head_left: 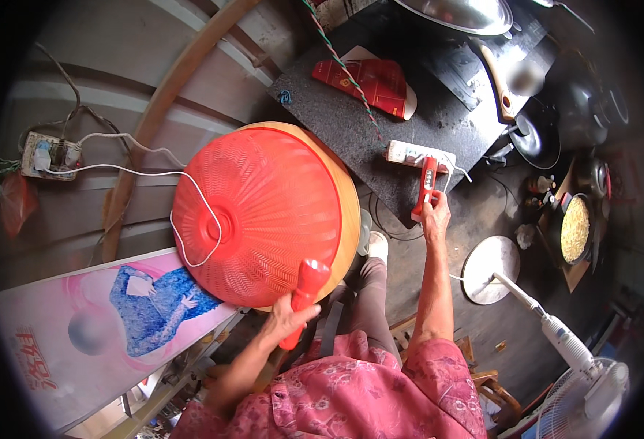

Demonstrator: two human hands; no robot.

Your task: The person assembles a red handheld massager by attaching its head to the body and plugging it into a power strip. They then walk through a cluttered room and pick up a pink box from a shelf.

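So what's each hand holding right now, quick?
Left hand: closed around a red plastic flashlight-shaped object.
Right hand: closed on a long, narrow red plastic device.

The strongest light was at the upper right, where the black table (454,124) had white glare and the metal lid (461,13) shone. The red torch (306,291) showed small highlights. The floor (424,274) was rather dim. Edges bent toward the dark, round border, and one patch on the poster (212,285) was blurred.
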